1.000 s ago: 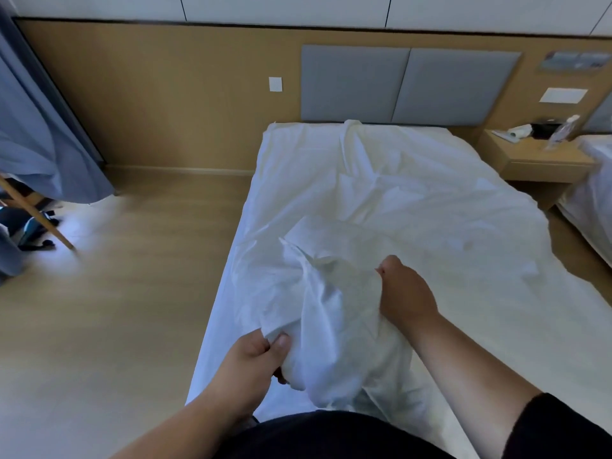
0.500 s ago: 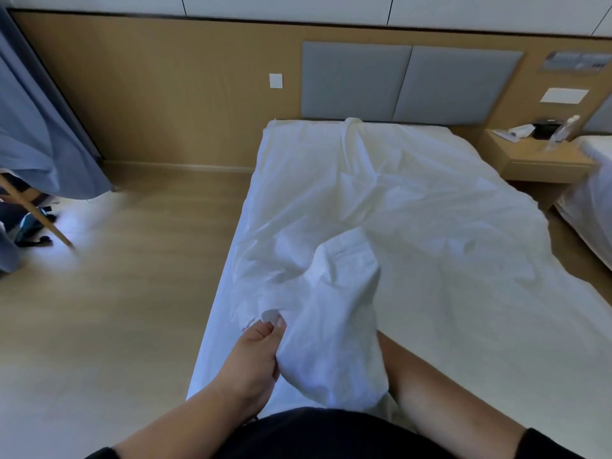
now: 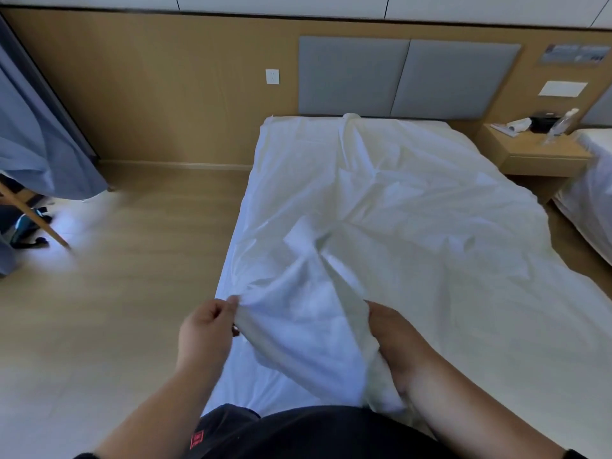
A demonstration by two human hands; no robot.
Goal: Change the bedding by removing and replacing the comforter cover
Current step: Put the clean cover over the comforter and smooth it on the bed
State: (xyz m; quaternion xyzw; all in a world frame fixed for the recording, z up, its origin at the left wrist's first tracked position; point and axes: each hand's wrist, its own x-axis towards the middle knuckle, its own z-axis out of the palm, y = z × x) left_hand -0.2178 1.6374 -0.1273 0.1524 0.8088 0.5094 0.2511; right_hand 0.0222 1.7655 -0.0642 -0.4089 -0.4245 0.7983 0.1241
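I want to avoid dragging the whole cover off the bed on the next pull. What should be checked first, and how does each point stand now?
1. Left hand has a grip on the comforter cover: ok, it pinches an edge of the fabric.
2. Right hand has a grip too: ok, it holds the bunched fabric, though its fingers are partly hidden.
3. Both hands hold the same edge or opening: cannot tell, folds hide it.
4. Cover lies flat on the bed: not ok, it is wrinkled and bunched near the hands.
5. Far end reaches the headboard: ok.
6. Comforter inside: cannot tell.
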